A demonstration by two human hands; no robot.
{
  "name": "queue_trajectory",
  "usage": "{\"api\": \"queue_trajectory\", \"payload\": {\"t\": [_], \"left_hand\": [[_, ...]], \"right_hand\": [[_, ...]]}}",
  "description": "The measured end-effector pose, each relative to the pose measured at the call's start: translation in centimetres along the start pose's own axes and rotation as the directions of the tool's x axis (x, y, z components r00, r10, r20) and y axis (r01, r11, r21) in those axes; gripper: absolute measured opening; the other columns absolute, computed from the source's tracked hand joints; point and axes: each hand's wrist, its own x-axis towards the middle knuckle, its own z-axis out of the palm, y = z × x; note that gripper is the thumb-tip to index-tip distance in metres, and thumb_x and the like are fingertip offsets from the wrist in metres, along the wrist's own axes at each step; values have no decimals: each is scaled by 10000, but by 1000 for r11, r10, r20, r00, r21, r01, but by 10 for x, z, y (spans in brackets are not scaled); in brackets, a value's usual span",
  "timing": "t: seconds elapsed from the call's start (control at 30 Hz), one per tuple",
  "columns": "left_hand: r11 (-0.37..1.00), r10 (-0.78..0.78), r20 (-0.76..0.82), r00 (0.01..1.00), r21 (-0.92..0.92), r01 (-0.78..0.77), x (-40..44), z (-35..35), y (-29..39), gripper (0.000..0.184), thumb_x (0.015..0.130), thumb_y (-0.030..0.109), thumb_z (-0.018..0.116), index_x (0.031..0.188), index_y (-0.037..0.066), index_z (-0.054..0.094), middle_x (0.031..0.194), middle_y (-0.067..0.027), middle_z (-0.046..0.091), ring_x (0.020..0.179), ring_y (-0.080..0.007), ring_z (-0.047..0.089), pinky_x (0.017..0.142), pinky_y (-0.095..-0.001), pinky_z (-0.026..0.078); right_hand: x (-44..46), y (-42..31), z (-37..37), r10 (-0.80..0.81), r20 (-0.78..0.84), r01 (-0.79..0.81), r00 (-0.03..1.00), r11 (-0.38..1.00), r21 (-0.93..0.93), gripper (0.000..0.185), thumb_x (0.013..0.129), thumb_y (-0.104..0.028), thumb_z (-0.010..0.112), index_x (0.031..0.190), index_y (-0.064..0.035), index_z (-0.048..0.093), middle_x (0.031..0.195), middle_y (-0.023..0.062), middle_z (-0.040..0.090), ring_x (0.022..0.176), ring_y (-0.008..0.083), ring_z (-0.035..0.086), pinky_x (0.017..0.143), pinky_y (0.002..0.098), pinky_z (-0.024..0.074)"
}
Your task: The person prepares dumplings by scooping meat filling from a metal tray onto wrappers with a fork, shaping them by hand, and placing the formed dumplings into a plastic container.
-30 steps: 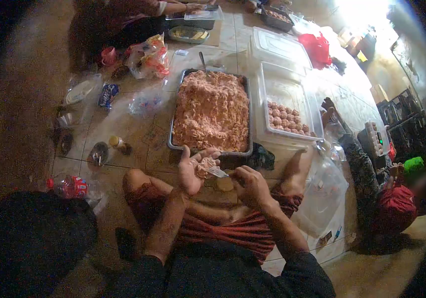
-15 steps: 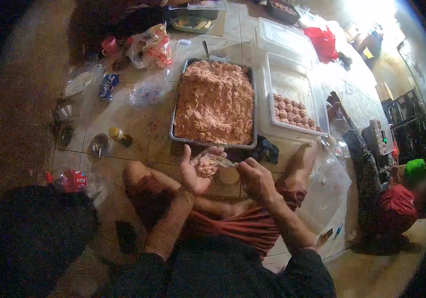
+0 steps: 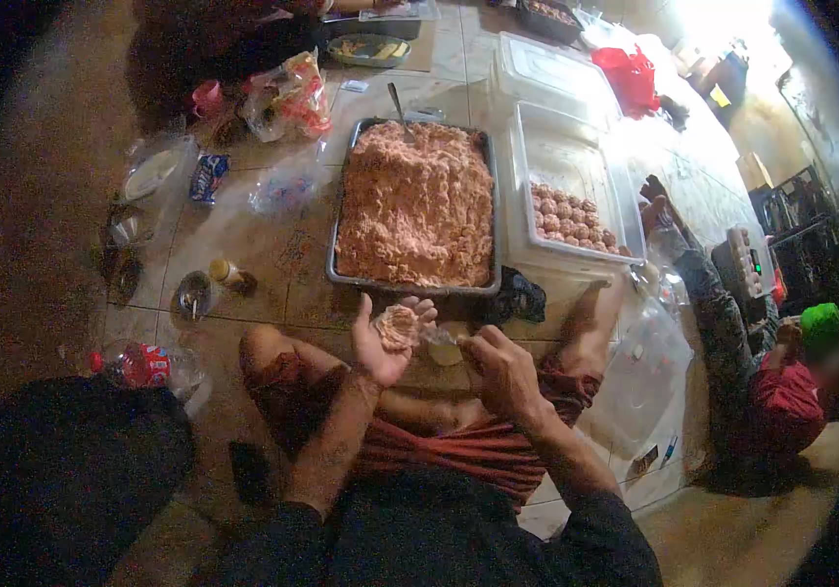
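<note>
My left hand (image 3: pixel 383 344) is palm up with its thumb spread, bearing a flattened patty of ground meat (image 3: pixel 398 328) with a hollow in the middle. My right hand (image 3: pixel 505 370) is closed round the handle of a spoon (image 3: pixel 439 336), whose blurred end points at the patty. A small round yellowish thing (image 3: pixel 448 352) lies below the spoon, its kind unclear. Just beyond my hands is a large dark tray (image 3: pixel 333 264) heaped with ground meat mixture (image 3: pixel 415 210). Another spoon (image 3: pixel 397 103) stands in the far side of the heap.
To the right, a clear plastic box (image 3: pixel 625 210) holds rows of meatballs (image 3: pixel 574 217). A dark plastic bag (image 3: pixel 519 295) lies by the tray's near right corner. At left are a small jar (image 3: pixel 226 271), a blue packet (image 3: pixel 209 178) and a bottle (image 3: pixel 140 365). Another person (image 3: pixel 783 396) sits at right.
The spoon has drawn back from the meat toward the right. The meat on my left palm now shows a round, hollowed shape. The view has shifted slightly.
</note>
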Motion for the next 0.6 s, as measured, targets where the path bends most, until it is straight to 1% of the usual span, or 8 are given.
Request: {"api": "queue_trajectory", "payload": {"t": [0.17, 0.23, 0.33, 0.37, 0.43, 0.47, 0.57, 0.6], "left_hand": [[998, 57, 3, 998, 11, -57, 2, 1, -4, 838, 988, 668, 397, 1243, -112, 567, 1260, -310, 626, 1184, -442, 617, 1022, -582, 501], [995, 99, -31, 995, -6, -99, 5, -11, 5, 812, 996, 663, 381, 1224, -90, 583, 1170, -297, 668, 1080, -433, 666, 932, -567, 557], [973, -11, 312, 950, 221, -61, 7, -11, 8, 733, 1048, 604, 328, 1433, -10, 434, 1256, -259, 645, 1062, -307, 682, 913, -448, 571], [973, -11, 312, 950, 223, -62, 4, -2, -2, 733, 1048, 604, 328, 1433, -10, 434, 1256, -259, 645, 1062, -307, 682, 913, -448, 571], [790, 157, 78, 985, 588, -173, -14, 42, -19, 729, 1053, 586, 318, 1539, 43, 327, 1286, -250, 638, 1042, -312, 680, 881, -467, 579], [734, 66, 206, 976, 653, -187, -12, 26, -10, 732, 1085, 515, 315, 1606, 52, 92, 1453, -250, 495, 1197, -283, 614, 1006, -429, 519], [869, -181, 203, 962, 491, 60, -59, 93, 23, 800, 1045, 503, 481, 1596, 42, 129, 1469, -248, 478, 1226, -288, 592, 1034, -426, 495], [780, -279, 272, 921, 624, 52, -26, 30, 23, 763, 991, 360, 656, 1563, 40, 265, 1448, -214, 514, 1224, -269, 592, 1026, -390, 497]], "right_hand": [[-4, 21, 14, 40, 21, -40, 999, 999, 1, 201, 933, -89, 638, 1132, -74, 666, 913, 158, 580, 788, 383, 625, 659, 439, 518], [-4, 10, 6, -15, -114, 20, 993, 999, 44, 211, 953, -120, 646, 1143, -31, 664, 863, 112, 592, 762, 289, 644, 661, 377, 519], [6, 17, 21, 224, -109, -176, 968, 924, 339, 219, 981, -166, 656, 1119, 4, 662, 878, 41, 626, 799, 148, 624, 695, 307, 511], [10, 25, 29, 223, -109, -174, 969, 924, 341, 219, 981, -166, 656, 1119, 4, 662, 878, 41, 626, 799, 148, 624, 695, 307, 511], [22, 36, 39, 249, 280, -373, 927, 696, 613, 253, 991, -207, 670, 1122, 10, 665, 940, 1, 641, 873, 71, 579, 743, 268, 498], [21, 35, 39, 176, 238, -295, 955, 633, 716, 275, 986, -223, 684, 1123, 16, 668, 976, 10, 672, 915, 77, 601, 781, 255, 501], [33, -8, -7, 136, 218, -257, 966, 514, 818, 306, 922, -269, 763, 1022, 14, 703, 926, 33, 716, 883, 88, 601, 811, 289, 501], [34, -6, -10, 147, 280, -313, 949, 560, 767, 324, 922, -274, 763, 1049, 18, 696, 954, 44, 721, 880, 96, 608, 815, 289, 506]]}}
